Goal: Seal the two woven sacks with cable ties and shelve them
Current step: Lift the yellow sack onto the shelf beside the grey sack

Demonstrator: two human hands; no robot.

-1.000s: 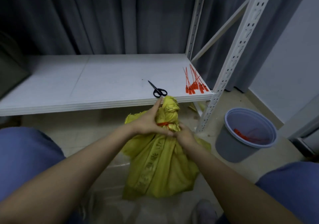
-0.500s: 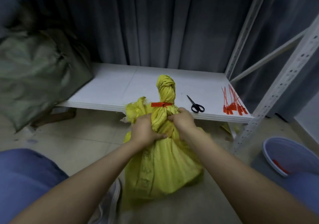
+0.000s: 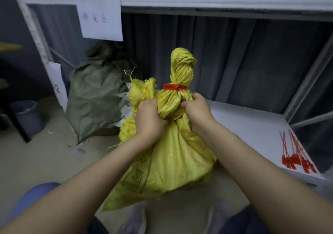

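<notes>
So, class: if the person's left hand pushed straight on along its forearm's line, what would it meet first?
The yellow woven sack itself: the left hand grips its gathered neck, just below the red cable tie. Past the neck, probably the dark grey curtain, though depth is unclear.

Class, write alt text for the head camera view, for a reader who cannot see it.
A person's left hand and right hand grip a yellow sack just below its twisted neck, which a red cable tie binds. A green sack sits behind on the left; spare red ties lie on a white shelf at right.
</notes>
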